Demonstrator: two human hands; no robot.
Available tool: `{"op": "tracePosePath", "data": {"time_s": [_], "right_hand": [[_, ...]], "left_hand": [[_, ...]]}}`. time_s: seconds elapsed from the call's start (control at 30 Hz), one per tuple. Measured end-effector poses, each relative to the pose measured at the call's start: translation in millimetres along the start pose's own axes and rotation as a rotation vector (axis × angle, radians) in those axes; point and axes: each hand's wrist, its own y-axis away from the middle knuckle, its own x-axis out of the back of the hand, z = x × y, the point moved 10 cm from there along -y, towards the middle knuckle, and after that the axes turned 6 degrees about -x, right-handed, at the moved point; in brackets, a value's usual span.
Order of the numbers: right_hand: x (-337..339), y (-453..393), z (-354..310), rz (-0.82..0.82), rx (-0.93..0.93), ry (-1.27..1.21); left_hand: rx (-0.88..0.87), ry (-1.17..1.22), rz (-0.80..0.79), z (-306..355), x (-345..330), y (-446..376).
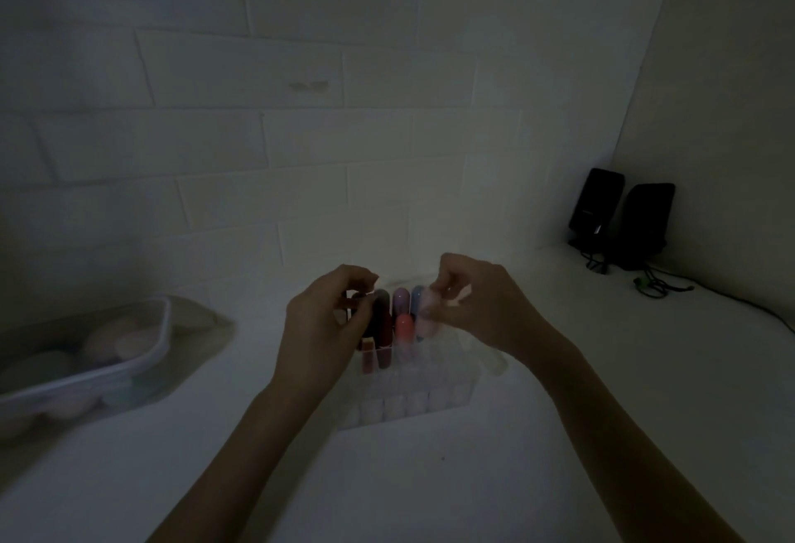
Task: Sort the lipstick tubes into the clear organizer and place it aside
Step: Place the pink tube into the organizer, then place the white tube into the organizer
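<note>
Standing upright, colourful lipstick tubes [398, 318], clear organizer [413, 405]

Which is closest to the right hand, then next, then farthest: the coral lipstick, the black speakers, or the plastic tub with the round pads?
From the right hand:
1. Coral lipstick, standing in the clear organizer, just left of the hand.
2. Black speakers, in the far right corner.
3. Plastic tub, at the far left edge.

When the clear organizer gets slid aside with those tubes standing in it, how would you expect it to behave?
The clear organizer looks like rigid plastic, so it should slide without flexing. The tubes stand tall and crowd its far rows, so it may be back-heavy and a jerk could rock them. Its smooth walls may be slippery to grip.
</note>
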Motion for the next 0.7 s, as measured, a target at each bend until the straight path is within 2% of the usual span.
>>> {"op": "tracePosePath", "data": {"time_s": [0.2,0.37,0.47,0.53,0.6,0.63,0.7], "right_hand": [[-24.2,4.1,-5.4,-0.068,0.046,0.284],[-18.9,2.4,3.1,-0.110,0.002,0.304],[-6.8,-0.5,10.1,-0.074,-0.008,0.162],[9.8,-4.5,23.7,0.026,-0.063,0.048],[20.2,-4.9,47.1,0.081,-0.158,0.045],[17.1,-3.7,61.2,0.043,-0.221,0.071],[-3.7,3.7,87.9,-0.132,-0.362,0.104]], "left_hand": [[0.020,-0.050,0.030,-13.2,3.5,0.1],[0.012,-0.050,0.084,-13.0,10.0,-0.6],[-0.003,-0.021,0.089,-9.5,10.9,-1.2],[-0.007,-0.011,0.104,-7.1,13.5,-1.2],[-0.007,-0.012,0.132,-5.5,17.2,-1.0],[-0.007,-0.020,0.150,-4.8,19.8,-1.0],[-0.005,-0.040,0.170,-4.3,23.2,-1.3]]}}
